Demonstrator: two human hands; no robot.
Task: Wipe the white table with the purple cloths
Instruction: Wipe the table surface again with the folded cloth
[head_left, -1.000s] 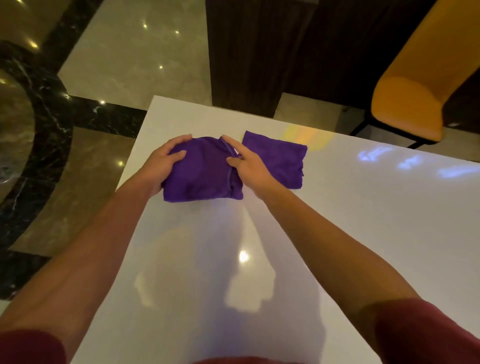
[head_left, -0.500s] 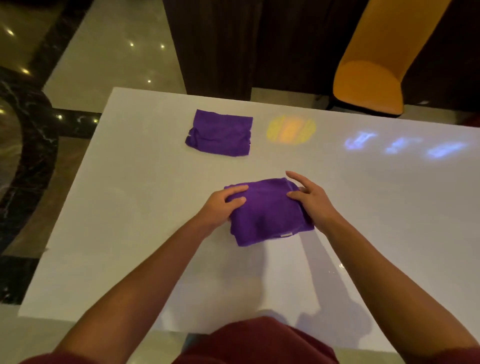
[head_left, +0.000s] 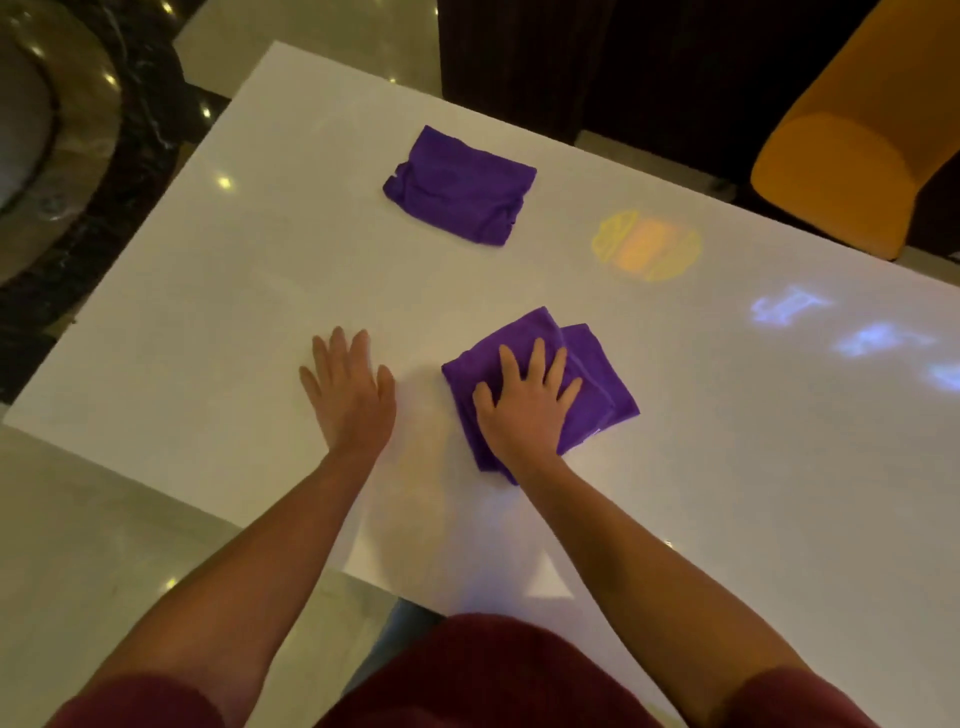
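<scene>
Two folded purple cloths lie on the glossy white table (head_left: 208, 322). The nearer cloth (head_left: 597, 374) sits under my right hand (head_left: 524, 400), which presses flat on it with fingers spread. My left hand (head_left: 350, 387) rests palm down on the bare tabletop just left of that cloth, fingers apart, holding nothing. The second cloth (head_left: 460, 187) lies folded farther back near the table's far edge, untouched.
An orange chair (head_left: 852, 145) stands beyond the table's far right. A dark panel (head_left: 571, 62) rises behind the far edge. Coloured light patches (head_left: 647, 247) show on the tabletop. Marble floor lies to the left and below the near edge.
My left hand has come off the near cloth and now lies flat on the table. My right hand has shifted from the cloth's edge onto its top.
</scene>
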